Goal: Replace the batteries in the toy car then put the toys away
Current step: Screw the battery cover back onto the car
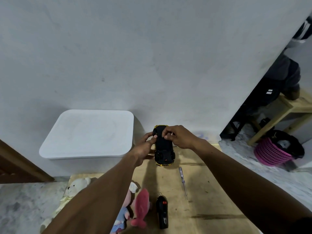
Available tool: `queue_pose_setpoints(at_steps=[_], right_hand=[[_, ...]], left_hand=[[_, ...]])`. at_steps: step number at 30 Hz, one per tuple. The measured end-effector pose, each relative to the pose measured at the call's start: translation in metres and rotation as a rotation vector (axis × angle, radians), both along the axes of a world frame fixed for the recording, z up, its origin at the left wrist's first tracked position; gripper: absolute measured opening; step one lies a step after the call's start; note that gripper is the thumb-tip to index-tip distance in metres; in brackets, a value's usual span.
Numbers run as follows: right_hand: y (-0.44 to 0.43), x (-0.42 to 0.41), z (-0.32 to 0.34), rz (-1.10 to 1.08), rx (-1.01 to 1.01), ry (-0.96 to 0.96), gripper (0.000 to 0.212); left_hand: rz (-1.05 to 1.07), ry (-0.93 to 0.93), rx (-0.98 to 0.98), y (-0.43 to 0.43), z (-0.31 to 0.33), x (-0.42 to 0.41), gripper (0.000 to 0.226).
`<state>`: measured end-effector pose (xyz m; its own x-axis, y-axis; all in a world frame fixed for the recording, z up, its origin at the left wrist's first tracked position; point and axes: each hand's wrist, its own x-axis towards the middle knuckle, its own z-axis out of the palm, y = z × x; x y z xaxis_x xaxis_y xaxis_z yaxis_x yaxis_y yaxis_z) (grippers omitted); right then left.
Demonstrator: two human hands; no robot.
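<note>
I hold the upside-down yellow and black toy car (163, 146) over the wooden board (202, 191). My left hand (143, 147) grips its side. My right hand (179, 136) pinches the battery cover, I think. Next I must lift that cover gently.

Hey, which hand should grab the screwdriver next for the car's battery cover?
Probably the right hand. The screwdriver lies on the board on that side, nearer the person, while the left hand grips the upturned toy car from the far side and can steady it.
</note>
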<state>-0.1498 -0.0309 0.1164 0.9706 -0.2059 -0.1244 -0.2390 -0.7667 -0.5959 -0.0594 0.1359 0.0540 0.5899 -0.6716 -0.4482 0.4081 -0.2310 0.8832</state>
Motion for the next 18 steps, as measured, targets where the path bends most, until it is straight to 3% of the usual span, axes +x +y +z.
queue_pose_setpoints(at_steps=[7, 15, 18], right_hand=[[0.002, -0.006, -0.011, -0.022, 0.003, 0.001, 0.013], [0.015, -0.014, -0.028, -0.111, -0.157, -0.168, 0.012], [0.019, -0.015, -0.033, -0.202, -0.045, -0.218, 0.013]], left_hand=[[0.015, 0.01, 0.004, 0.003, 0.001, -0.004, 0.025], [0.093, 0.043, -0.028, 0.002, -0.004, -0.008, 0.026], [0.112, 0.061, -0.053, 0.001, -0.001, -0.007, 0.026]])
